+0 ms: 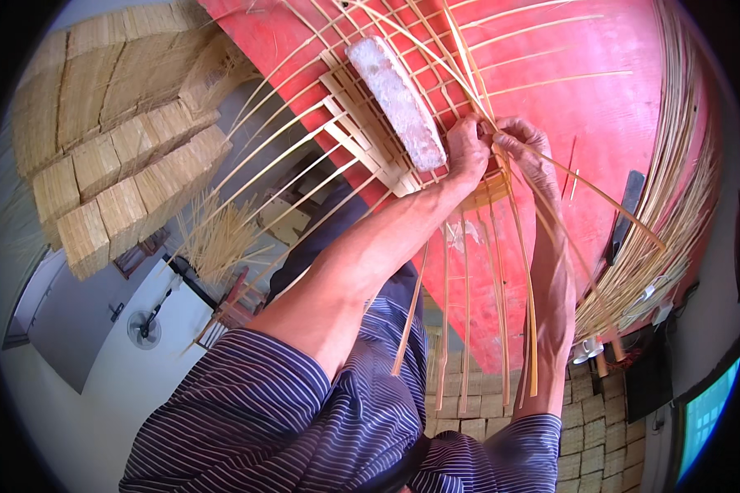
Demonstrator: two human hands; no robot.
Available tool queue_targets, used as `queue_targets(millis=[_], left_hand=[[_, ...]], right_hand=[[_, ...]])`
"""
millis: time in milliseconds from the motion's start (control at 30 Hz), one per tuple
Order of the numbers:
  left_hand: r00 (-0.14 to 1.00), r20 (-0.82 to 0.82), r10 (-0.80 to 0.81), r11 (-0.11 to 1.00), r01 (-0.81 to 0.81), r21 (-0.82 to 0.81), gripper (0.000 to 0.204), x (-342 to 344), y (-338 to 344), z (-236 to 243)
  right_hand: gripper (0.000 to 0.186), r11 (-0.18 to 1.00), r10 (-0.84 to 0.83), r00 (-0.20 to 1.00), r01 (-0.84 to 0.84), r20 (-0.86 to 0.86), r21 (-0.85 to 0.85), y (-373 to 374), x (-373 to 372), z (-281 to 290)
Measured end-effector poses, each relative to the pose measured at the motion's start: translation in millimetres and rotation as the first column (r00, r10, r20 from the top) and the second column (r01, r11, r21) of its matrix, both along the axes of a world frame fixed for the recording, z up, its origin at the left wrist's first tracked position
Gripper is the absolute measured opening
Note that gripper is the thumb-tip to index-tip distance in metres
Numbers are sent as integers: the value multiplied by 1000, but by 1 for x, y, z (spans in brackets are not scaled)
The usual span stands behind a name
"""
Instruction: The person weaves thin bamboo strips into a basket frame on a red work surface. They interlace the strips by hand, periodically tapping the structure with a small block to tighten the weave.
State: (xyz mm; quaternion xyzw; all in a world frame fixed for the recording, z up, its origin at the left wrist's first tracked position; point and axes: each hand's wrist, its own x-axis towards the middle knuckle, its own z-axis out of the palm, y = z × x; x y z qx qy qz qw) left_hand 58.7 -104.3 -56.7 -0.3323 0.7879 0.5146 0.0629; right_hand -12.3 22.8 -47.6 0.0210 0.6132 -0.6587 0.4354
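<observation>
Left hand (467, 150) pinched on a bamboo strip (524, 263) at the mat's (370, 140) near edge; right hand (524, 152) closed on the same strip just beside. Mat lying on red board (600, 99), pale block (396, 100) weighting it. Step, by the look: threading a strip into the weave. Next move likely calls for a steady pull and snug seating against neighbours. Fingertips hidden among strips; strip bundle (666, 222) at right cut off by the rim.
</observation>
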Motion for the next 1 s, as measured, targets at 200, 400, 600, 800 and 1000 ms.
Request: queue_targets(millis=[200, 400, 600, 800, 1000], left_hand=[[886, 461, -37, 972, -74, 221, 48, -55, -42, 35], [989, 96, -116, 858, 51, 511, 41, -109, -115, 44], [498, -4, -867, 389, 671, -631, 21, -125, -151, 30], [279, 307, -910, -39, 679, -733, 13, -114, -149, 53], [422, 555, -717, 529, 848, 39, 56, -142, -141, 52]], right_hand=[[19, 1000, -13, 998, 13, -56, 2, 1, 6, 4], [27, 996, -6, 999, 10, -43, 83, -3, 4, 15], [39, 995, 73, 991, -64, -115, 77, -7, 7, 5], [40, 993, -3, 999, 8, -42, 116, 0, 10, 16], [40, 996, 63, 994, -57, -91, 67, -2, 10, 11]])
